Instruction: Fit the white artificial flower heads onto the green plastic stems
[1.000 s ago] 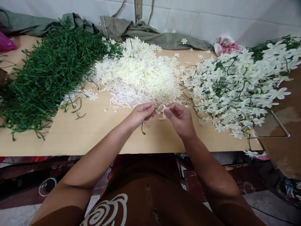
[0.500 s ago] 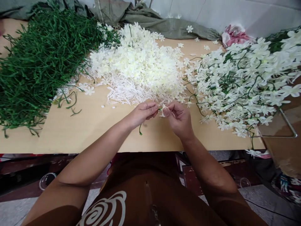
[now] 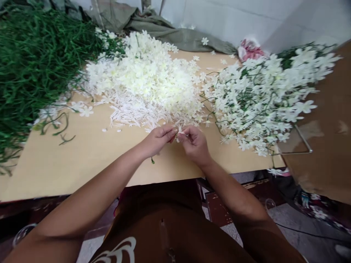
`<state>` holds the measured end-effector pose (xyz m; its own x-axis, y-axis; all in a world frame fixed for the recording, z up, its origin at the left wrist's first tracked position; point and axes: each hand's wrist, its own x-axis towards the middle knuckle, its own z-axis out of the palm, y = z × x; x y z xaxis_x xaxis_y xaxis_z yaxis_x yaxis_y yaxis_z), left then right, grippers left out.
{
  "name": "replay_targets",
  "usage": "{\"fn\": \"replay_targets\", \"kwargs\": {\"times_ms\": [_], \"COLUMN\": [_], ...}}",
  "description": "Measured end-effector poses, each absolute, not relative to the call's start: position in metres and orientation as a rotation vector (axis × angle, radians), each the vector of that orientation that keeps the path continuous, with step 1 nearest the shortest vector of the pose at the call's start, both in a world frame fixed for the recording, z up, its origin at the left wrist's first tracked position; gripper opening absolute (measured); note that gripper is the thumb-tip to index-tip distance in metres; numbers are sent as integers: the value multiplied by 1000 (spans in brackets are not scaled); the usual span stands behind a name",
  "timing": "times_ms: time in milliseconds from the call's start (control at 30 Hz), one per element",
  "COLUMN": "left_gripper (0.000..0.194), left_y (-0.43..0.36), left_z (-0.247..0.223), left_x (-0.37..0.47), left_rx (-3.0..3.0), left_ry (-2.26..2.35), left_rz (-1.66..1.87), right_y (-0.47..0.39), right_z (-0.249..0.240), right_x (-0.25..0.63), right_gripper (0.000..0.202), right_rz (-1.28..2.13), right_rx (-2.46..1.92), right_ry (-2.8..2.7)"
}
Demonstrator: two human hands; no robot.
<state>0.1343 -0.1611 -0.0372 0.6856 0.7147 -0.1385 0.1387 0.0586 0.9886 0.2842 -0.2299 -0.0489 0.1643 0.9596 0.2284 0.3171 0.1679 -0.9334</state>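
My left hand [image 3: 159, 139] is closed in a pinch on a green stem [image 3: 153, 160], whose lower end hangs out beneath the fingers. Close beside it, my right hand [image 3: 196, 143] pinches a small white flower [image 3: 179, 134]. The fingertips of both hands nearly meet, and the join between stem and flower is too small to make out. Just beyond the hands lies a heap of loose white flowers [image 3: 153, 69], with thin white stalks [image 3: 131, 109] at its front edge.
Green stems [image 3: 41, 62] are piled at the left. At the right lie white flowers on green stems [image 3: 255, 95], near a metal wire frame [image 3: 304, 140] and a brown board [image 3: 326, 146]. A grey cloth [image 3: 175, 34] runs along the wall behind the table [image 3: 90, 153].
The view has turned, so the table's contents appear further left. Both hands remain together, and the flower is now more covered by the fingers.
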Motion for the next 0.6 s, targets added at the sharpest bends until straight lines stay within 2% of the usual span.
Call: {"fn": "replay_targets", "kwargs": {"times_ms": [167, 400, 600], "left_gripper": [41, 33, 34], "left_y": [-162, -164, -161], "left_z": [-40, -43, -43], "left_x": [136, 139, 138], "left_rx": [1500, 1566, 1579], "left_ry": [749, 772, 757], "left_rz": [497, 496, 476], "right_y": [-230, -230, -222], "right_z": [-56, -50, -51], "right_x": [284, 290, 294], "right_gripper": [42, 35, 41], "right_rz": [953, 832, 983], "right_rx": [-1289, -1286, -1230], "right_ry": [-1241, -1447, -1425]}}
